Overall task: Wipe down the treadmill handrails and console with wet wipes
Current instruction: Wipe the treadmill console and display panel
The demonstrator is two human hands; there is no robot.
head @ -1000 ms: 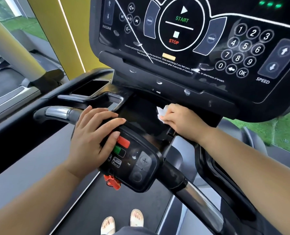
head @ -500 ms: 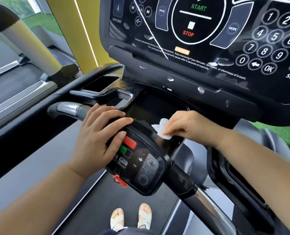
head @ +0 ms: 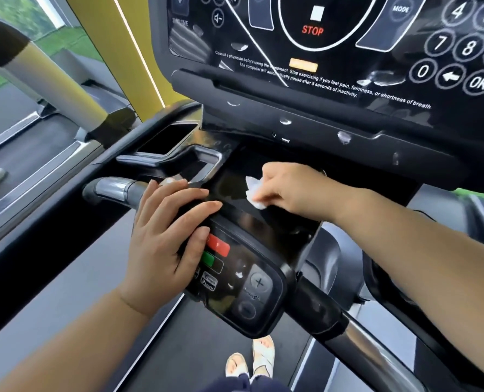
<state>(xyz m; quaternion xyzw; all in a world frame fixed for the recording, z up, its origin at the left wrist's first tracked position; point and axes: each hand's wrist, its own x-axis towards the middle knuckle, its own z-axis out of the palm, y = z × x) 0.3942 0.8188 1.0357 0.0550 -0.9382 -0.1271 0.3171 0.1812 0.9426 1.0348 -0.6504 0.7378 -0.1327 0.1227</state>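
My right hand (head: 287, 189) pinches a crumpled white wet wipe (head: 253, 192) and presses it on the glossy black tray just below the big console (head: 334, 80). Flat on the left part of the small control pod (head: 243, 281) lies my left hand (head: 164, 244), fingers straight, beside the red and green buttons. The chrome handrail (head: 113, 188) sticks out left of that hand, and its right section (head: 376, 352) runs down toward the lower right. Droplets and smears show on the console face.
A black cup-holder recess (head: 168, 140) sits at the left of the tray. A neighbouring treadmill (head: 23, 154) with someone's shoe on it lies to the far left. My feet in sandals (head: 252, 363) stand on the belt below.
The view has tilted down and closed in. My right hand has slid the wipe across the tray, first toward the pod and now slightly back left. The left hand has stayed on the pod.
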